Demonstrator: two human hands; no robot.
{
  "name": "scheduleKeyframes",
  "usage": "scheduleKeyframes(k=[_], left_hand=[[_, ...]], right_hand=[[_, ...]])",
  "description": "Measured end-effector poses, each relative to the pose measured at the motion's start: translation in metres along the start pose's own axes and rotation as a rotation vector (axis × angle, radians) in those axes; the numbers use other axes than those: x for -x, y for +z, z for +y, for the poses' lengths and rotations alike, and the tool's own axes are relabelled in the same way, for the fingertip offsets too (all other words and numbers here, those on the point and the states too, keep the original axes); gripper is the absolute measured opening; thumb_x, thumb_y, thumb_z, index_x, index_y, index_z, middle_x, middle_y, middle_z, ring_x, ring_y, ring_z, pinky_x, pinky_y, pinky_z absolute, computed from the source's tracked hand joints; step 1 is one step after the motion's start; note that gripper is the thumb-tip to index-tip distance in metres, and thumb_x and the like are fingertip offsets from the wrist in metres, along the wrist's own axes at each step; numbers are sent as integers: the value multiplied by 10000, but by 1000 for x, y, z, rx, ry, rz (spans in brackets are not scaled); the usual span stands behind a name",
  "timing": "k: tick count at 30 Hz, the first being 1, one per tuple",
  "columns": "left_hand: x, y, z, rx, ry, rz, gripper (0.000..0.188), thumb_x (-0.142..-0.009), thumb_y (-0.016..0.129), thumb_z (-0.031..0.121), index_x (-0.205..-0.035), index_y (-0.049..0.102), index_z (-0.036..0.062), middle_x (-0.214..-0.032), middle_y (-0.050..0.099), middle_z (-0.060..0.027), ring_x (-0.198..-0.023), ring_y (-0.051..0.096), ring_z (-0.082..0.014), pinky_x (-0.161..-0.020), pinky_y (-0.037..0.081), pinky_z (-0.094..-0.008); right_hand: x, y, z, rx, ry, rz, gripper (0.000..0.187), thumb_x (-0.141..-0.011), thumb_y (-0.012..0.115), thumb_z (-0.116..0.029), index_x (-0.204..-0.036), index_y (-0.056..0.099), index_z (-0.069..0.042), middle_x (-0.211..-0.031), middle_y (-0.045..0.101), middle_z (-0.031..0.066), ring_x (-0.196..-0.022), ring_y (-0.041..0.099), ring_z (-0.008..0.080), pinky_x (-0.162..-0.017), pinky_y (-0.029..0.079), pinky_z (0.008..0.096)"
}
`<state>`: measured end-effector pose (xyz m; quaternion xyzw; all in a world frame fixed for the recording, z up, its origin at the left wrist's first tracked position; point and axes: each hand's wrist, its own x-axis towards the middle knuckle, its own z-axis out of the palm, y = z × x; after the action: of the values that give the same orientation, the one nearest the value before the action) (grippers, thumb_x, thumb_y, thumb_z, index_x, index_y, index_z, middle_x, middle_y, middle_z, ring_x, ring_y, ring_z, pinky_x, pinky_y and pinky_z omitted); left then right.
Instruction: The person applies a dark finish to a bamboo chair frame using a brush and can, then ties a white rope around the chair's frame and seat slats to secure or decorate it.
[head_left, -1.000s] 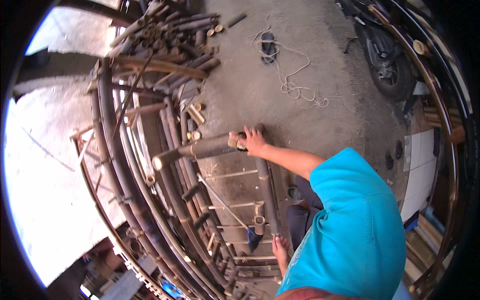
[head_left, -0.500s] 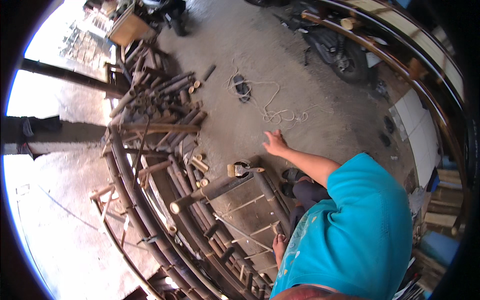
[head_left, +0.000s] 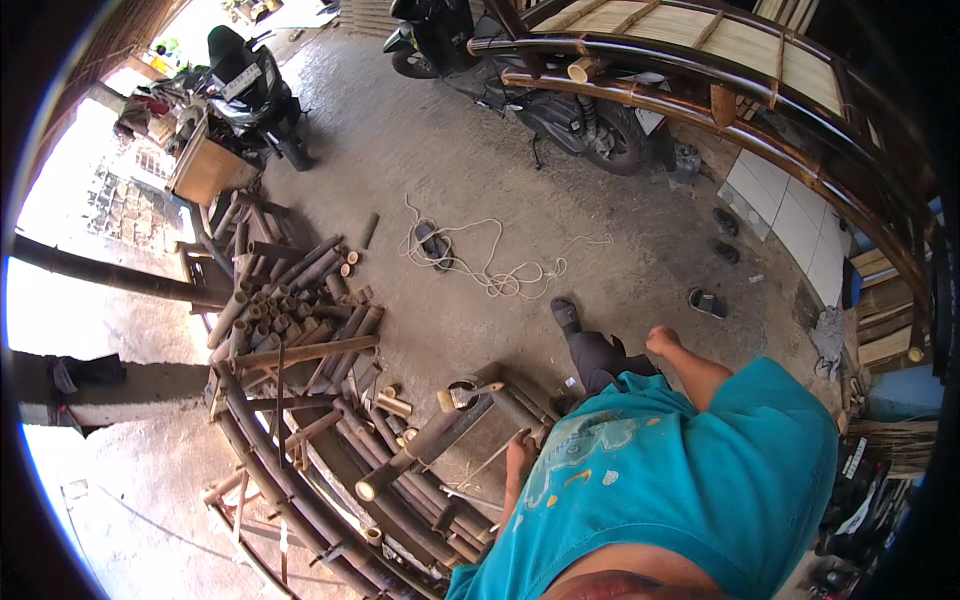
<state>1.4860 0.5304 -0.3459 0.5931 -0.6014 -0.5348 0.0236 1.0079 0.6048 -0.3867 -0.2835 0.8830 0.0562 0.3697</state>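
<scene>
My left hand (head_left: pixel 519 455) is low beside the bamboo frame, its fingers curled near the end of a dark bamboo rail (head_left: pixel 518 407); what it grips is hidden. Held out at the right of my body, my right hand (head_left: pixel 661 341) is closed in a loose fist, with nothing seen in it, above the concrete floor. A paintbrush (head_left: pixel 470 396) with pale bristles and a wooden handle lies across a round dark container (head_left: pixel 461 383). That container stands by a thick bamboo pole (head_left: pixel 415 452) with a pale cut end. My foot in a dark shoe (head_left: pixel 565 315) shows ahead.
Cut bamboo pieces (head_left: pixel 290 305) are heaped at the left. A pale rope (head_left: pixel 492 275) loops over the floor around a dark sandal (head_left: pixel 433 245). More sandals (head_left: pixel 707 303) lie right. Motorbikes (head_left: pixel 255 95) and a glossy bamboo bench (head_left: pixel 640 92) stand farther off.
My right hand has drawn back to the right and closed from spread fingers. My body and view have turned, bringing more floor and the motorbikes in. The left hand stays by the frame.
</scene>
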Motion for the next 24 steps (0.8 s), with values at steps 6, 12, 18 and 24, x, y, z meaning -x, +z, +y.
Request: scheduleKeyframes(k=[6, 12, 18, 24], left_hand=[[-122, -21, 37, -194, 141, -251, 452, -890, 575, 370, -1194, 646, 43, -1062, 672, -243, -1024, 655, -352, -880, 497, -411], [-177, -73, 212, -314, 141, -241, 502, -890, 593, 443, -1188, 638, 43, -1082, 664, -239, -1054, 634, -382, -876, 502, -439], [-279, -109, 275, -213, 17, 124, 450, -893, 581, 398, -1193, 645, 69, -963, 689, -243, -949, 676, -372, -821, 523, -429], [-359, -166, 255, -2, -176, 223, 424, -882, 575, 339, -1166, 667, 37, -991, 692, -250, -943, 680, -333, -830, 515, -400]], right_hand=[[-29, 31, 19, -321, 135, -36, 336, -752, 669, -246, -953, 703, 21, -969, 691, 210, -912, 668, 286, -764, 507, 405], [-127, -73, -78, -324, 40, -95, 254, -749, 669, -265, -857, 712, -39, -735, 699, 122, -645, 666, 266, -604, 518, 386], [-209, -230, -165, -383, -86, 106, 156, -775, 631, -168, -862, 732, -88, -806, 718, 97, -765, 683, 236, -720, 531, 361], [-254, -271, -227, -486, -60, 272, 223, -821, 637, -184, -1008, 728, -102, -1021, 714, 108, -977, 660, 243, -832, 505, 346]])
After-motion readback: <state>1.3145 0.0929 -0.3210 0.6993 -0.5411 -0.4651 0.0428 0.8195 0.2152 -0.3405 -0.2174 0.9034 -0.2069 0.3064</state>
